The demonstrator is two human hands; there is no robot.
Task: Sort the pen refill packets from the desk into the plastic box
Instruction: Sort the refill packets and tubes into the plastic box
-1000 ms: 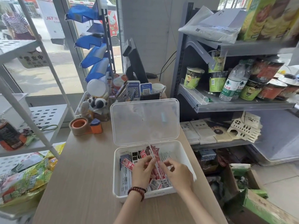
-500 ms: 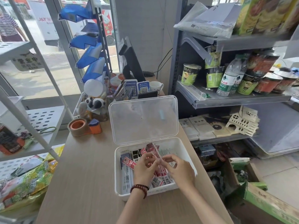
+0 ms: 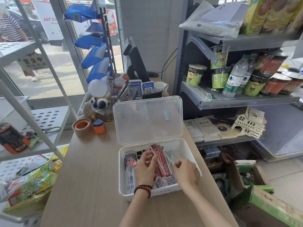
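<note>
Both hands (left (image 3: 145, 166), right (image 3: 184, 171)) pinch refill packets (image 3: 161, 163) inside the open plastic box (image 3: 186, 145).

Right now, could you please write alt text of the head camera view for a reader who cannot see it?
Two bare hands, left hand and right hand, arrange red pen refill packets inside an open white plastic box on a light wooden desk. The box's clear lid stands raised behind; a brown tape roll sits further left.
</note>
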